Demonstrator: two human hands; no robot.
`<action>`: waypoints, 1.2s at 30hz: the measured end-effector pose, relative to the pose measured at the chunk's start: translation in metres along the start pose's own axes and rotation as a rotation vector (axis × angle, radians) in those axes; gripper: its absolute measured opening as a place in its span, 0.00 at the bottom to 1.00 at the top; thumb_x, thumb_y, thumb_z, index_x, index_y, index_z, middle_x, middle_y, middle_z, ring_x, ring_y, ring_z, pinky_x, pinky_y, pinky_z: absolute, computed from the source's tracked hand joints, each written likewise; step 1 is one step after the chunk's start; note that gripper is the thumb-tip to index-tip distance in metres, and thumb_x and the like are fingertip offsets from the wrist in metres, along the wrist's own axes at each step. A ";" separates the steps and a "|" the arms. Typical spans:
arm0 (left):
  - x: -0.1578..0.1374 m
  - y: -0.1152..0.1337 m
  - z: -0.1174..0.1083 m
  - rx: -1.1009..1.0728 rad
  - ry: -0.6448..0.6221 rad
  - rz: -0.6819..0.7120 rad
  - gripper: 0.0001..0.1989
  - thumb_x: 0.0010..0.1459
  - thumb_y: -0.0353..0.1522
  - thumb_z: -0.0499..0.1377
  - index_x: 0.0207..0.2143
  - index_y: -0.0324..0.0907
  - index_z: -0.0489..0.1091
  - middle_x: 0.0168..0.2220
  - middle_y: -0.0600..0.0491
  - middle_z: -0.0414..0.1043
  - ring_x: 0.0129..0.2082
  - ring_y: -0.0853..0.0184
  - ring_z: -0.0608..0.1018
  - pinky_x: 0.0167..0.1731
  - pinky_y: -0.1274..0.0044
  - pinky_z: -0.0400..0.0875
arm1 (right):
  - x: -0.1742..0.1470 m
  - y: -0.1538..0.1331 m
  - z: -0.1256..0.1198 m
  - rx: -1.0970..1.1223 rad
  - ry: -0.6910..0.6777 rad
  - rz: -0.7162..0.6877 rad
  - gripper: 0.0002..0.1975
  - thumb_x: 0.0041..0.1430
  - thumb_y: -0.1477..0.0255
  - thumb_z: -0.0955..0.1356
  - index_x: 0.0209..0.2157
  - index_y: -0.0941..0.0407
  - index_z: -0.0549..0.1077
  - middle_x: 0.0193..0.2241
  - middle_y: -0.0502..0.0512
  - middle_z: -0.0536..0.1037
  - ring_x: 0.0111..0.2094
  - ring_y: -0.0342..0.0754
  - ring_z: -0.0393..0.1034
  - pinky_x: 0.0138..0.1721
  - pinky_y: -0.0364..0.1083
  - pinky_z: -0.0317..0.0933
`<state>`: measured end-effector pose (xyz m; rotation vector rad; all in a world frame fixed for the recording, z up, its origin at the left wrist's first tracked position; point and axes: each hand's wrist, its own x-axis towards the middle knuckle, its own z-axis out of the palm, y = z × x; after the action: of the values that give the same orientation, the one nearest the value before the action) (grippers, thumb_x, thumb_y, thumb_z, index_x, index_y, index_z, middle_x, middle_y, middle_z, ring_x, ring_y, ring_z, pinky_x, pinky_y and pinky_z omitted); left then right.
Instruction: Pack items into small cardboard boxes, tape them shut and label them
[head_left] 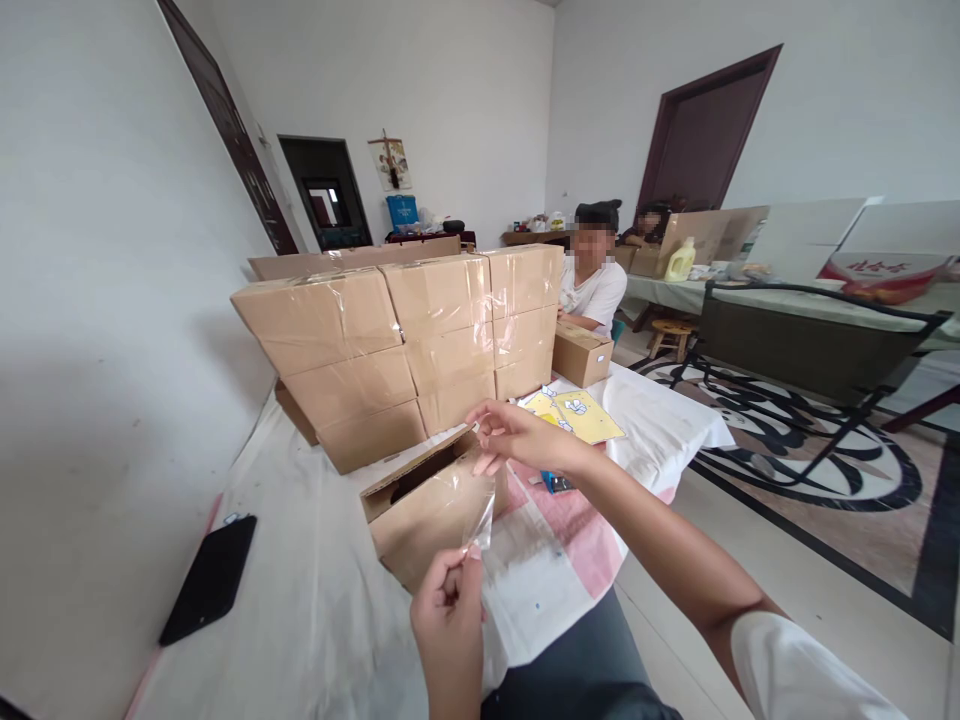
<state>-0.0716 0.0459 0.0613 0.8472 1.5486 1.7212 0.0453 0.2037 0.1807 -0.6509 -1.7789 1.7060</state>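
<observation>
A small brown cardboard box stands on the covered table in front of me, with a dark gap along its top beside a raised flap. My left hand pinches the lower end of a strip of clear tape between thumb and forefinger, just off the box's near side. At the box's top right corner is my right hand, its fingers bent around the upper part of that tape. The fingertips partly hide where tape and cardboard meet.
Stacked taped cartons rise behind the box. A black phone lies at left. Yellow printed sheets and another carton are at right. A person sits across the table; a folding chair stands farther right.
</observation>
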 end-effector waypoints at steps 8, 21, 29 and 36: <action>0.000 -0.007 -0.001 0.018 0.014 0.011 0.18 0.54 0.47 0.64 0.26 0.42 0.72 0.16 0.62 0.52 0.17 0.74 0.60 0.19 0.81 0.57 | -0.004 -0.006 0.009 -0.581 -0.050 -0.128 0.27 0.48 0.77 0.75 0.50 0.53 0.70 0.31 0.45 0.70 0.33 0.44 0.69 0.30 0.41 0.61; 0.000 -0.010 0.000 0.027 0.023 0.033 0.19 0.56 0.48 0.63 0.27 0.42 0.73 0.16 0.62 0.52 0.18 0.73 0.60 0.20 0.80 0.56 | 0.005 0.005 0.015 -0.461 0.045 -0.253 0.16 0.54 0.81 0.66 0.44 0.54 0.70 0.26 0.43 0.64 0.29 0.42 0.60 0.32 0.42 0.56; -0.002 -0.005 0.007 -0.097 0.036 -0.041 0.20 0.54 0.49 0.64 0.26 0.41 0.72 0.15 0.64 0.51 0.16 0.75 0.58 0.20 0.80 0.53 | 0.012 0.013 0.013 -0.174 -0.092 -0.268 0.14 0.56 0.76 0.67 0.46 0.53 0.70 0.29 0.44 0.66 0.32 0.42 0.65 0.36 0.44 0.59; -0.005 -0.005 0.030 -0.374 0.069 -0.194 0.20 0.55 0.45 0.66 0.24 0.42 0.64 0.14 0.65 0.48 0.18 0.76 0.52 0.22 0.80 0.49 | 0.025 0.018 0.009 -0.029 -0.170 -0.297 0.15 0.59 0.71 0.71 0.48 0.52 0.70 0.33 0.45 0.64 0.41 0.46 0.72 0.48 0.49 0.62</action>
<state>-0.0439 0.0594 0.0587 0.4388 1.2472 1.8304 0.0205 0.2154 0.1645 -0.2419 -1.9111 1.5716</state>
